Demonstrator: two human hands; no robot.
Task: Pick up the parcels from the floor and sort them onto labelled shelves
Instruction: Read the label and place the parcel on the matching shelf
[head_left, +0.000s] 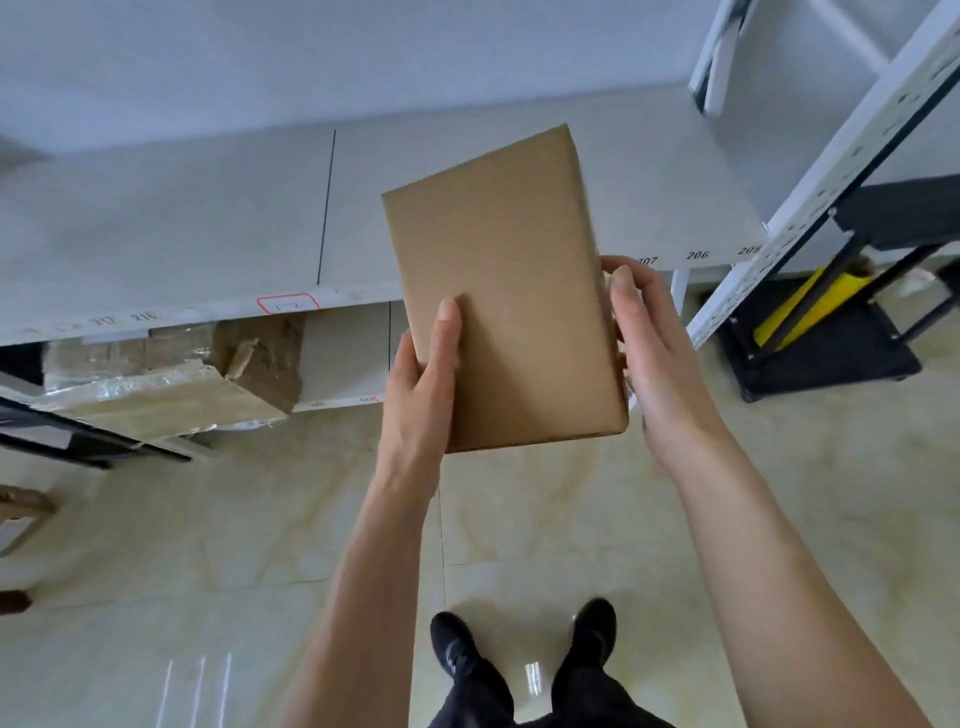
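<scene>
Brown cardboard parcel (506, 291), plain-faced, held up in the air between both hands, tilted with its far end leaning away toward the shelf (208, 218). Left hand (423, 395) clamped on the near left edge, thumb laid flat across the top face, fingers hidden underneath. Right hand (652, 353) pressed against the right side, fingertips (615, 270) curled over that edge about halfway along, palm against the side wall. Both grips closed on the parcel; no part of it resting on any surface.

Beyond the grip, pale grey shelf board with small number labels (697, 254) along its front lip, and a red-outlined tag (288, 302) left of the left hand. Lower and to the left of the grip, a worn carton wrapped in clear film (156, 384) sitting on a lower level. Right of the right hand, white perforated upright (831, 171) of the rack, with a black-and-yellow frame (821, 322) behind it on the floor. Below the grip, glossy cream tiled floor (156, 571) and two black shoes (519, 644).
</scene>
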